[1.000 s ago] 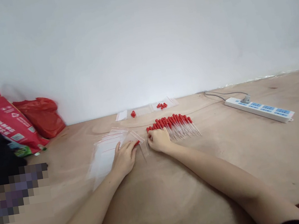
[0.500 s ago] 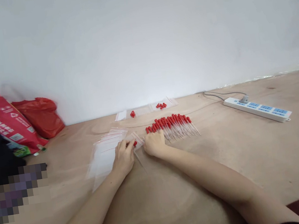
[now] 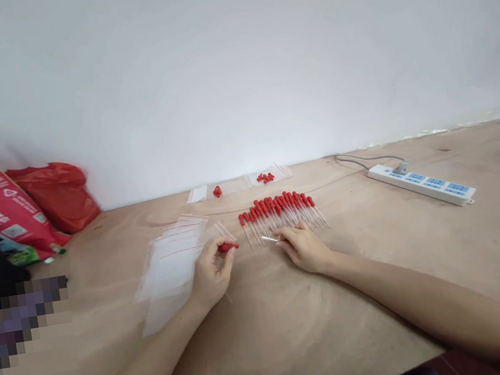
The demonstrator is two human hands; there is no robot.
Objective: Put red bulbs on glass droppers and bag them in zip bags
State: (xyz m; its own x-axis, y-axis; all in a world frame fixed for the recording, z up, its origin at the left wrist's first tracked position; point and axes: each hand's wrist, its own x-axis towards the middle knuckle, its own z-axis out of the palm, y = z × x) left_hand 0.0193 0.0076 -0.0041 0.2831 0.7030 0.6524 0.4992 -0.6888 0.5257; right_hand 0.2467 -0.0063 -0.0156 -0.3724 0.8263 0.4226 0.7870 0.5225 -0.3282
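red bulb [image 3: 228,248] in left hand [image 3: 209,275]

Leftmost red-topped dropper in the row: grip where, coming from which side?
I'd pinch its red bulb from the left: it is the thickest part, and the row's other droppers all lie to the right. The clear tube is much thinner, likely harder to grasp.

I have free table [image 3: 276,334] nearer me; droppers [image 3: 276,205] block the way straight ahead, and bags [image 3: 168,265] crowd my left hand [image 3: 211,273].
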